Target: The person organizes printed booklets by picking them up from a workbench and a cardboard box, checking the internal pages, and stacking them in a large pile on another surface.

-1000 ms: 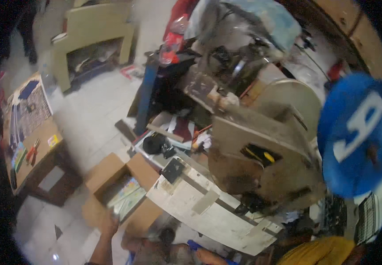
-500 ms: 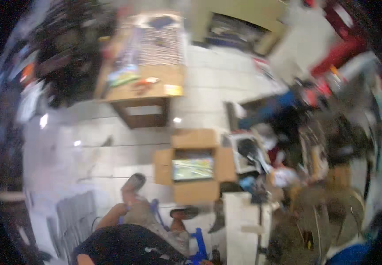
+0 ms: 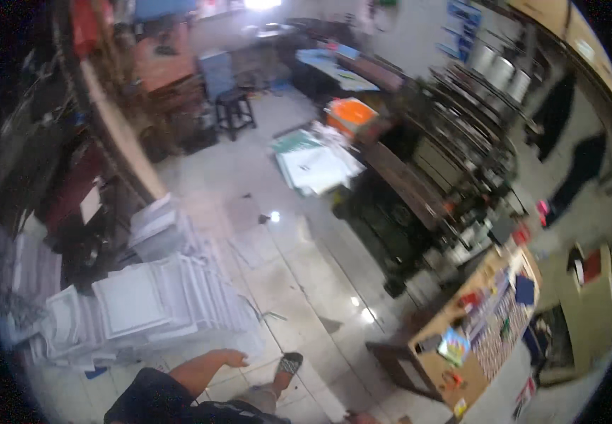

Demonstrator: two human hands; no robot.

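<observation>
My left hand (image 3: 234, 358) reaches out past my knee, beside the plastic-covered paper stacks (image 3: 136, 300). Its fingers look loosely stretched, and nothing shows in them. Whether it touches the plastic I cannot tell. Only a small part of my right hand (image 3: 359, 418) shows at the lower edge, and its fingers are mostly hidden. Between the hands, my foot in a patterned sandal (image 3: 290, 363) stands on the white tiled floor (image 3: 306, 265).
At the right stands a wooden table (image 3: 472, 374) with orange-handled scissors (image 3: 452, 380) and rows of small printed pieces. A large dark machine (image 3: 419, 184) is beyond it, beside white sheets (image 3: 316, 168) and an orange-topped container (image 3: 352, 113). A dark stool (image 3: 235, 113) stands far back.
My view has swung left, bringing the paper stacks and machine in. The table has shifted to the right, and the open cardboard box is out of view. My left arm now stretches forward.
</observation>
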